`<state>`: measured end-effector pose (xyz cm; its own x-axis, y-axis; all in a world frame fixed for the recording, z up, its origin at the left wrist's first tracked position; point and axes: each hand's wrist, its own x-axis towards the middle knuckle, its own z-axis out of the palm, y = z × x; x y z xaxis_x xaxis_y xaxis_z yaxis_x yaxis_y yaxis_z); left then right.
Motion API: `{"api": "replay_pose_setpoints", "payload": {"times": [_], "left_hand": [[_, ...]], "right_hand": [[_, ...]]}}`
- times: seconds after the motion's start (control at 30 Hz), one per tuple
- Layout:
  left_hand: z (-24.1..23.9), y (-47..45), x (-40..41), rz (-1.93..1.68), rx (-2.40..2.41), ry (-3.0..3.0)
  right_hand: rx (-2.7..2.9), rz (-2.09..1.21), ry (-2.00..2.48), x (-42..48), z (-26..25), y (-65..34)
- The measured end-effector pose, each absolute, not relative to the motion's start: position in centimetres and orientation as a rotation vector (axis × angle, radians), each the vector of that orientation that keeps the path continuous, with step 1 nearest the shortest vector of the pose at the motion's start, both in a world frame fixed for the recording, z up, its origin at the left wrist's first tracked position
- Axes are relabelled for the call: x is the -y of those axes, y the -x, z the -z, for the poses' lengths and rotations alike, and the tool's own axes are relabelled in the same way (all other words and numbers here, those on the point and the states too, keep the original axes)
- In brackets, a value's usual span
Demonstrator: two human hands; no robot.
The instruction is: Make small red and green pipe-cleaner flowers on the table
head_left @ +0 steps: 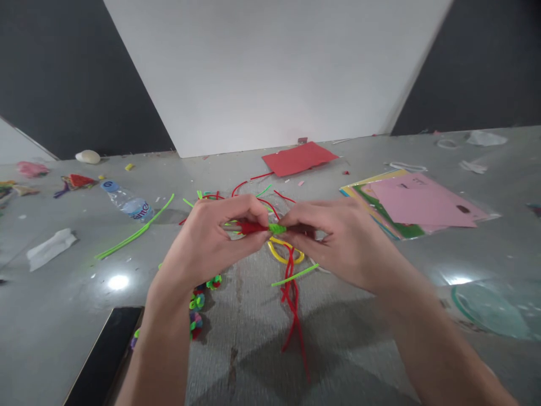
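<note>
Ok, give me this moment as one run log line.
left hand: pinching red-and-green piece | right hand: pinching same piece | table: red strands, yellow ring, bottle

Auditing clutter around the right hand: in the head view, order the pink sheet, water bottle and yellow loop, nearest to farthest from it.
From the right hand:
1. Yellow loop: just below its fingertips in the picture.
2. Pink sheet: off to the right, toward the wall.
3. Water bottle: far left, beyond the left hand.
</note>
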<state>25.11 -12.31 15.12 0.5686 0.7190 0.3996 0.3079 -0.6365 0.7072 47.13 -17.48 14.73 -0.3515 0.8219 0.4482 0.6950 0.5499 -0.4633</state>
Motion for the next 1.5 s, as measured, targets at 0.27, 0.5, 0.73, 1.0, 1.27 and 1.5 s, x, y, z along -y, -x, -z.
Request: {"api": "replay_pose_setpoints", "payload": {"times": [0.27,0.5,0.73,1.0,1.27,1.5], "left_hand": [[-15.0,-25.1,12.4,-0.951,-0.884,-2.212],[-14.6,-25.2,12.3,-0.971,-0.872,-2.056],[-14.6,-25.4,12.2,-0.954,-0.802,-1.985],[-15.0,-24.7,12.0,-0.904,-0.902,-2.212],[-14.8,-24.6,11.9,-0.973,-0.879,-2.187],[-14.7,-24.7,11.9,-0.959,-0.857,-2.24]], "right_hand": [[2.211,0.071,1.166,17.8,-14.1,-47.0],[2.215,0.183,1.157,18.0,-14.2,-46.9],[2.219,0.154,1.155,18.0,-14.4,-47.1],[2.108,-0.023,1.244,17.4,-14.7,-48.2],[2.135,-0.062,1.19,17.4,-14.7,-48.0],[2.145,-0.042,1.158,17.3,-14.5,-47.8]]}}
